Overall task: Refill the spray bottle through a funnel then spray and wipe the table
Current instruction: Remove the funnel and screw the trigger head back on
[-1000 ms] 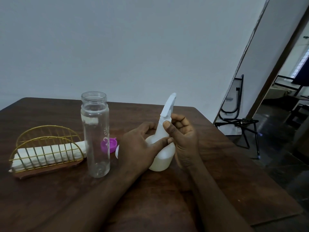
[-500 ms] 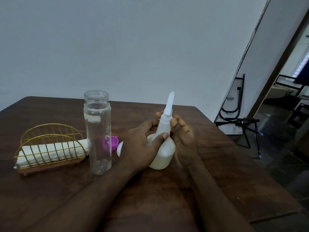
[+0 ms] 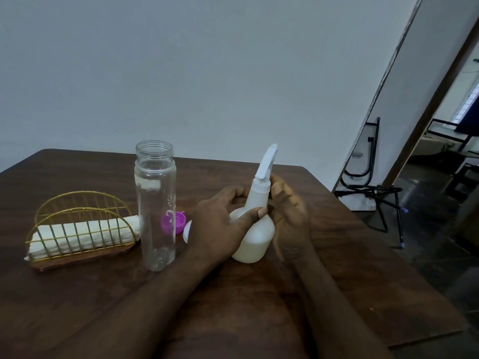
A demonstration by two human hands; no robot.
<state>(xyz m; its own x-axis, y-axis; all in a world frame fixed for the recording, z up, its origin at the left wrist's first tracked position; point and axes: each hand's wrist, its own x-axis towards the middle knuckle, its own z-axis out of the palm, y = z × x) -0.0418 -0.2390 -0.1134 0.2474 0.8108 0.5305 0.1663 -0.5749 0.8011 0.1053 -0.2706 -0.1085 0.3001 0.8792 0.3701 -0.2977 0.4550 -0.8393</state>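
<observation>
Spray bottle [image 3: 256,237] — left hand [image 3: 215,229] around shoulder

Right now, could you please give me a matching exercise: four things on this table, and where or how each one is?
1 spray bottle
2 clear bottle
3 purple cap
4 folded white cloth

a in the gold wire holder
b partly behind the clear bottle
c in the grip of the left hand
d standing open, no cap

Pairs: 1-c, 2-d, 3-b, 4-a
</observation>
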